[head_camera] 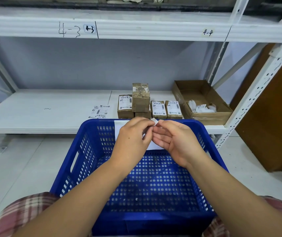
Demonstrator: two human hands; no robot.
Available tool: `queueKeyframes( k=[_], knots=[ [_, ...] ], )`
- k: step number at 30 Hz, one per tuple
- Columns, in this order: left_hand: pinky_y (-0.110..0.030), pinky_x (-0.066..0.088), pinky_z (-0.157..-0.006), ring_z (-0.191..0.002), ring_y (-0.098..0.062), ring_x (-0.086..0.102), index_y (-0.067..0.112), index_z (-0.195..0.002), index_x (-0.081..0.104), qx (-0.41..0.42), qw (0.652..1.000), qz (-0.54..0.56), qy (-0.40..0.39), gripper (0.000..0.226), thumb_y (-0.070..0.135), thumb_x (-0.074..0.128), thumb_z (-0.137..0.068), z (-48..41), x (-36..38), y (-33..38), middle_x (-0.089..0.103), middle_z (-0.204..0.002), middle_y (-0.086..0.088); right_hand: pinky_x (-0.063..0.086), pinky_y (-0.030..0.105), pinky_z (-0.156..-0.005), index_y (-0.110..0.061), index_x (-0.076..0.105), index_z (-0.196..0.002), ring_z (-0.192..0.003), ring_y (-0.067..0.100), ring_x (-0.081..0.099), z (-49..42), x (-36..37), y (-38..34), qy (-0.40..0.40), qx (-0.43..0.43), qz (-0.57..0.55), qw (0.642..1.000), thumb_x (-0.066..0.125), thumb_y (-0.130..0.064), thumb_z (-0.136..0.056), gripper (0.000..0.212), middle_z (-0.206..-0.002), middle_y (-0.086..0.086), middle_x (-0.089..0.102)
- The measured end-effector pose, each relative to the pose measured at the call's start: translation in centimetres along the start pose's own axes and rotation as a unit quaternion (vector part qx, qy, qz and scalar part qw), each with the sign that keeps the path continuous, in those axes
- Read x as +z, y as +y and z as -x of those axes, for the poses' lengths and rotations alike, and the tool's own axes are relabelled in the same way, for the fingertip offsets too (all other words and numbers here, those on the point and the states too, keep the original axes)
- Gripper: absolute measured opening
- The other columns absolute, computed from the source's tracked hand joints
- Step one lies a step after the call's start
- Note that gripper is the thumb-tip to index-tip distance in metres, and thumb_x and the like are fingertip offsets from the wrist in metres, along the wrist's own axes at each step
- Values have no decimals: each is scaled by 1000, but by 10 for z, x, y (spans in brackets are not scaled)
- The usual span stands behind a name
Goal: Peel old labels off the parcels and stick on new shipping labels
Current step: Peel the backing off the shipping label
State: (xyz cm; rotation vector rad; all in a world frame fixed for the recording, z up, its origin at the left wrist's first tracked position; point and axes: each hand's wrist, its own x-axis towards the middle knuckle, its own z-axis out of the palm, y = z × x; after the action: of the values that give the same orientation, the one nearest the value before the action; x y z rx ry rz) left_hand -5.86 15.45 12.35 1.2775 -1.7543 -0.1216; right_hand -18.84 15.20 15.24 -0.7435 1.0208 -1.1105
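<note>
I hold a small white label scrap (155, 121) above the far rim of the blue basket (88, 147). The fingers of my left hand (133, 139) are bunched and pinch it from the left. The thumb and forefinger of my right hand (176, 142) pinch it from the right, while my other right fingers lie loosely spread with the palm turned inward. The scrap is crumpled into a wad that pokes up just past my fingertips. I cannot tell its long axis.

A white sheet (119, 129) hangs on the basket's far wall, partly hidden behind my hands. Beyond the basket, on the shelf (42, 113), the parcels stand in a tight group. The bare parcel (140, 98) stands on end on top of others, long axis upright, its torn face towards me. Three labelled parcels (159, 109) flank it, their labels facing me. A sheet of labels (100, 111) lies flat on the shelf beyond the basket's far left corner. An open carton (203, 115) holding white scraps (200, 106) sits beyond the far right corner.
</note>
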Motion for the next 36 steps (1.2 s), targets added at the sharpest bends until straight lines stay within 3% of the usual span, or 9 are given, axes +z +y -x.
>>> queueKeyframes(
  k=[7,12,17,25,29,33,36],
  knots=[
    [3,29,-80,-89,-8,53,6,-94,72,22,999,-37,-7,18,7,62,-80,0,1,-2,69,-92,-4,61,25,-67,3,66,-102,-71,17,74,-2,-1,1,2,2,13,1000,56,-6,-96,15,-80,12,74],
    [2,31,-80,-88,-9,53,6,-95,72,19,999,-35,-5,18,8,60,-80,0,3,-3,69,-92,-5,60,25,-65,4,66,-103,-70,16,74,-3,-1,2,1,4,13,1000,56,-5,-96,15,-79,12,74],
    [-9,35,-78,-82,-8,58,8,-94,72,18,999,-42,-17,17,10,60,-81,0,4,-3,69,-91,-3,60,23,-63,0,67,-94,-66,14,73,-3,-2,1,-1,5,18,1000,57,-2,-95,10,-71,7,73],
    [-6,34,-79,-81,-12,61,9,-95,71,13,998,-49,-22,16,9,61,-83,0,2,-2,68,-92,-2,59,23,-61,3,65,-100,-65,14,73,-3,-2,1,-4,8,13,1000,57,1,-94,11,-73,9,73],
    [-9,44,-76,-78,-4,59,14,-90,73,-50,998,20,-25,8,13,67,-85,-1,-1,4,67,-88,6,60,23,-62,2,66,-95,-66,14,72,-2,-2,2,-16,-1,23,1000,56,0,-94,10,-76,9,73],
    [-10,47,-70,-72,3,62,25,-76,70,-172,978,109,-42,13,17,67,-86,-4,-4,8,69,-75,15,60,22,-69,-3,67,-94,-73,13,73,-2,-2,6,0,-51,131,990,61,-4,-93,7,-82,8,75],
    [-29,54,-79,-75,-9,67,26,-70,70,-252,949,183,-57,20,16,65,-86,-5,-4,6,71,-72,9,54,17,-63,-13,66,-88,-64,6,67,-5,-3,10,17,-125,233,964,63,-5,-92,10,-69,-1,71]
  ],
)
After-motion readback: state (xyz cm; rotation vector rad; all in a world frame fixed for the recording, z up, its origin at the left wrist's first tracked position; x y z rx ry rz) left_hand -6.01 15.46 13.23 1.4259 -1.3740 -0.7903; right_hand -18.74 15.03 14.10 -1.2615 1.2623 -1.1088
